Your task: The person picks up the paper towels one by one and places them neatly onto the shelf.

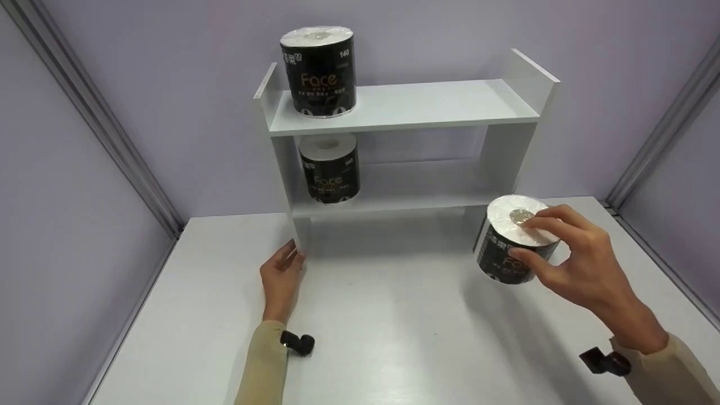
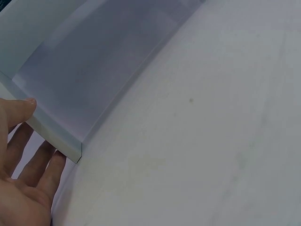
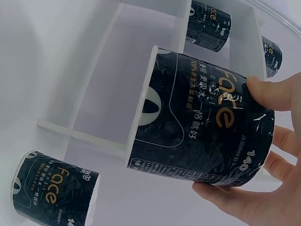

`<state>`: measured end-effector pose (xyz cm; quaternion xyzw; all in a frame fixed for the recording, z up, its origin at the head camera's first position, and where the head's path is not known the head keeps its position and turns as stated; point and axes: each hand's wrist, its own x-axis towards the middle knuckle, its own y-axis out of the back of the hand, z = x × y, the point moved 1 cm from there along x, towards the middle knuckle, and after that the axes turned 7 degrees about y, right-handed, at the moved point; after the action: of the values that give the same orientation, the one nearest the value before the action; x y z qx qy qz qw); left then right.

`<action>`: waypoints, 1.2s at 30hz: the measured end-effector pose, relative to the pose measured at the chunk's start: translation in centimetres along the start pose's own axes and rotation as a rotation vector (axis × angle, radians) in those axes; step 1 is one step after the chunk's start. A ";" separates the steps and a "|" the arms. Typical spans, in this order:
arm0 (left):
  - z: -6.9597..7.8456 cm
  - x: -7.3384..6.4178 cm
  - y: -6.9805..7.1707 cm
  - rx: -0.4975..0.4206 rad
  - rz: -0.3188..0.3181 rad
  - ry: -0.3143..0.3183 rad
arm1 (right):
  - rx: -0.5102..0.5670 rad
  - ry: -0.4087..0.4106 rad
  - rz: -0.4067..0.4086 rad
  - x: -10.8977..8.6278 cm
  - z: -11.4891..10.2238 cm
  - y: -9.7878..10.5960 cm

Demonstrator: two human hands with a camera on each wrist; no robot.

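My right hand (image 1: 590,270) holds a roll of toilet paper (image 1: 509,256) in black "Face" wrapping, thumb on its side and fingers over the white top. The roll is raised near the right end of a white two-tier shelf (image 1: 433,107). At the shelf's left end, my left hand (image 1: 281,278) grips the foot of the side panel (image 2: 56,136), thumb on one face and fingers on the other. One wrapped roll (image 1: 320,79) stands on the upper tier at the left, with another roll (image 1: 331,174) directly below it on the lower tier.
In the right wrist view another wrapped roll (image 3: 54,190) is beyond the shelf's right side panel (image 3: 84,136); the held roll mostly hides it from the head view. Pale walls (image 1: 101,140) enclose the white table (image 1: 382,337) at the back and sides.
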<state>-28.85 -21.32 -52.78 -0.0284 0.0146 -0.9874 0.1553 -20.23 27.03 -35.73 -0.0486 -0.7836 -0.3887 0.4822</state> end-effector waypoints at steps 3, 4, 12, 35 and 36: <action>0.1 -0.1 -0.1 0.005 0.006 0.002 | -0.003 0.001 -0.006 0.1 0.0 0.1; 0.1 -0.2 -0.1 0.006 0.006 0.003 | -0.003 0.003 -0.004 0.2 0.0 0.1; 0.2 -0.1 -0.2 -0.010 0.008 0.007 | -0.011 -0.001 -0.007 0.3 -0.2 0.4; 0.0 -0.2 0.0 0.027 0.031 -0.021 | -0.009 0.029 0.001 1.7 -1.1 0.7; 0.1 -0.2 0.0 0.019 0.034 -0.023 | -0.009 0.033 0.001 1.8 -1.2 0.7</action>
<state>-28.62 -21.27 -52.73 -0.0378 0.0040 -0.9842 0.1727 -20.06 26.21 -33.61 -0.0449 -0.7739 -0.3927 0.4948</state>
